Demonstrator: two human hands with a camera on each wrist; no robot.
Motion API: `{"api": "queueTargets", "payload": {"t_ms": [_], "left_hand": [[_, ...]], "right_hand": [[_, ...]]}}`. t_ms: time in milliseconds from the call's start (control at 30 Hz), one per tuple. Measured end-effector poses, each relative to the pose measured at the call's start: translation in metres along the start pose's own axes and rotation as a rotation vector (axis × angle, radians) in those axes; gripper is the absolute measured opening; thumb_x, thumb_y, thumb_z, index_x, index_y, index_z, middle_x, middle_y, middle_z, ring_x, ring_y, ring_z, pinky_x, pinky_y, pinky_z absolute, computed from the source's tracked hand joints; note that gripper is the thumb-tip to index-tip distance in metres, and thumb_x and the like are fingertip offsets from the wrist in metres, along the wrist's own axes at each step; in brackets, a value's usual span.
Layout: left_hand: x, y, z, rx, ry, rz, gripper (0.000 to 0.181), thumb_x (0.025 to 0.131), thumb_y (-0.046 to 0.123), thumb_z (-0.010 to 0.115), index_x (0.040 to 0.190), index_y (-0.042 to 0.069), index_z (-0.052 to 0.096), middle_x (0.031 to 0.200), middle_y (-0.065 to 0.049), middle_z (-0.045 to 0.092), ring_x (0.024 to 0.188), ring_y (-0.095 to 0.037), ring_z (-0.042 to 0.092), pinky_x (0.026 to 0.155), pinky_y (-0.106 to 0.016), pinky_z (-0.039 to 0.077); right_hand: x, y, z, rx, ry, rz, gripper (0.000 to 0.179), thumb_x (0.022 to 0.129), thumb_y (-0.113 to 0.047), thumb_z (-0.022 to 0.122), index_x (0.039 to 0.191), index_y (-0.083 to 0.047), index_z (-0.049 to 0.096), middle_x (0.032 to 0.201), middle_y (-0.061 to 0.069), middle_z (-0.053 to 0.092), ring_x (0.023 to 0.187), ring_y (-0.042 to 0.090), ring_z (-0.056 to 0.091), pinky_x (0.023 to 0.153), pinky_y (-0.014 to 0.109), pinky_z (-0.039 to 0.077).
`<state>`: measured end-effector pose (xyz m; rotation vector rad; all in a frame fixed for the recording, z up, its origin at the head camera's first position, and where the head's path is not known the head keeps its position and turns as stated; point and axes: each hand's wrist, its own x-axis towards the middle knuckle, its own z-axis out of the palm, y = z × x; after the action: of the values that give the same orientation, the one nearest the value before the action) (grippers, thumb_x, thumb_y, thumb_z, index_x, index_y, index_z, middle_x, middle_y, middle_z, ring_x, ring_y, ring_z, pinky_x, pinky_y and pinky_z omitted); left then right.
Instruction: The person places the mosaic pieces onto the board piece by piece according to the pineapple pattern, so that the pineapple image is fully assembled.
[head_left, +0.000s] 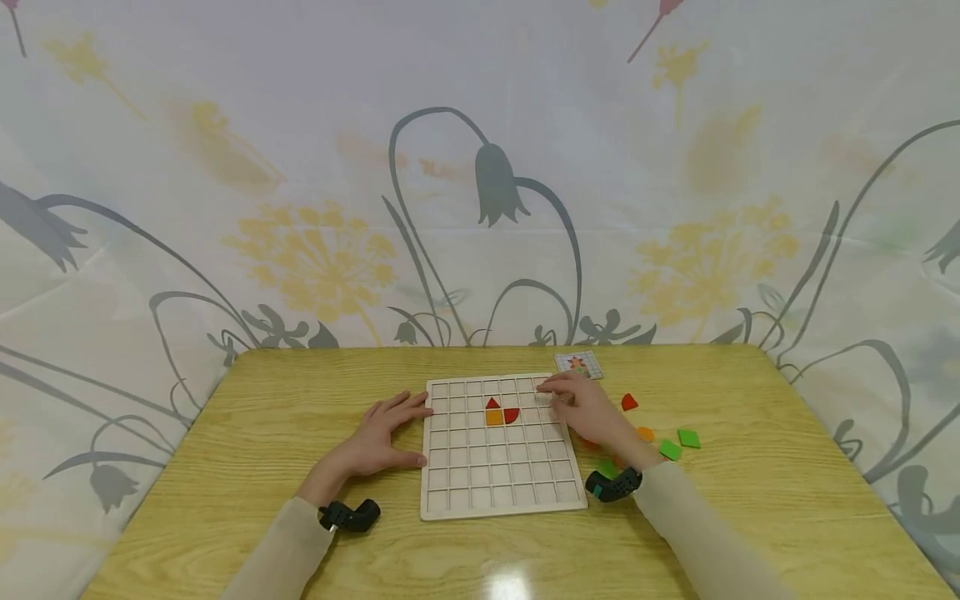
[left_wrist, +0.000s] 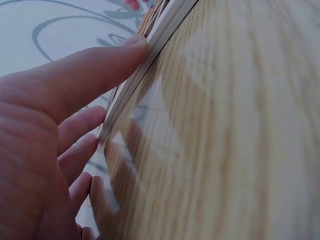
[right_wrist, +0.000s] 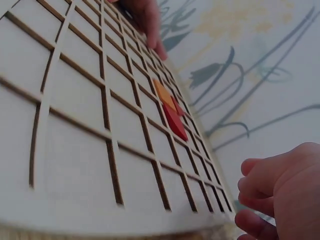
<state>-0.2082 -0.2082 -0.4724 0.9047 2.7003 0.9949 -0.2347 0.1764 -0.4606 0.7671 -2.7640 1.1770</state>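
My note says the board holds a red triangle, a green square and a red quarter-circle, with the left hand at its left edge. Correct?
Not quite: the square is orange, not green, as the head view shows. The red triangle, red quarter-circle and left hand at the left edge of the board are correct.

The grid board [head_left: 498, 477] lies on the table [head_left: 262, 458] before you, your left hand [head_left: 378, 440] touching its left edge, your right hand [head_left: 588, 408] over its far right corner. Within the grid, toward the far side, the triangle tile [head_left: 492, 403] sits directly behind the square tile [head_left: 494, 417], with the quarter-circle tile [head_left: 511, 415] just right of the latter. The pattern card [head_left: 578, 364] lies by the board's far right corner. Loose tiles [head_left: 671, 450] lie right of the board, around your forearm. Behind the table is the floral backdrop [head_left: 480, 275].
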Motion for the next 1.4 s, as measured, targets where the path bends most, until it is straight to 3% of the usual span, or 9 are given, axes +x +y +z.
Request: {"api": "queueTargets", "payload": {"t_ms": [167,300,533,767,967,1400], "left_hand": [[0.0,0.0,-0.001,0.007,-0.003,-0.003,0.072,0.084,0.038,0.079,0.146,0.013,0.053,0.161,-0.009,0.031,0.149,-0.039,0.016,0.114,-0.065,0.004],[0.0,0.001,-0.001,0.005,-0.006,-0.005,0.072,0.084,0.039,0.079,0.146,0.012,0.053,0.161,-0.009,0.031,0.149,-0.039,0.015,0.114,-0.065,0.004],[0.0,0.0,-0.001,0.007,-0.001,-0.002,0.071,0.084,0.038,0.079,0.145,0.011,0.053,0.16,-0.01,0.032,0.149,-0.039,0.016,0.113,-0.065,0.004],[0.0,-0.001,-0.001,-0.005,0.005,0.003,0.071,0.085,0.038,0.079,0.144,0.011,0.054,0.16,-0.011,0.032,0.148,-0.04,0.016,0.113,-0.065,0.004],[0.0,0.0,0.001,-0.001,0.004,0.007,0.07,0.085,0.037,0.079,0.144,0.011,0.054,0.16,-0.011,0.032,0.148,-0.041,0.017,0.113,-0.066,0.004],[0.0,0.0,0.001,-0.001,0.001,-0.012,0.07,0.085,0.038,0.079,0.145,0.013,0.054,0.16,-0.009,0.032,0.149,-0.039,0.016,0.113,-0.065,0.004]], "right_hand": [[-0.023,0.023,-0.033,-0.029,0.089,0.071,0.028,0.097,0.0,0.057,0.122,-0.002,0.07,0.126,0.018,0.062,0.095,0.03,0.065,0.075,0.041,0.054],[-0.044,0.046,-0.056,-0.084,0.146,0.127,0.027,0.097,0.0,0.059,0.121,-0.001,0.07,0.12,0.019,0.063,0.091,0.03,0.065,0.072,0.041,0.054],[-0.068,0.063,-0.078,-0.089,0.117,0.204,0.027,0.098,-0.001,0.059,0.123,0.003,0.068,0.118,0.022,0.064,0.102,0.04,0.064,0.083,0.051,0.054],[-0.061,0.064,-0.08,-0.101,0.028,0.233,0.03,0.098,-0.008,0.061,0.126,0.003,0.066,0.12,0.022,0.064,0.104,0.037,0.062,0.088,0.053,0.051],[-0.055,0.065,-0.082,-0.147,-0.033,0.239,0.032,0.097,-0.013,0.063,0.126,0.002,0.066,0.11,0.016,0.063,0.095,0.03,0.06,0.082,0.049,0.05],[-0.051,0.059,-0.079,-0.159,-0.043,0.252,0.022,0.093,-0.008,0.068,0.112,0.001,0.069,0.1,0.013,0.062,0.088,0.027,0.058,0.08,0.05,0.049]]}}
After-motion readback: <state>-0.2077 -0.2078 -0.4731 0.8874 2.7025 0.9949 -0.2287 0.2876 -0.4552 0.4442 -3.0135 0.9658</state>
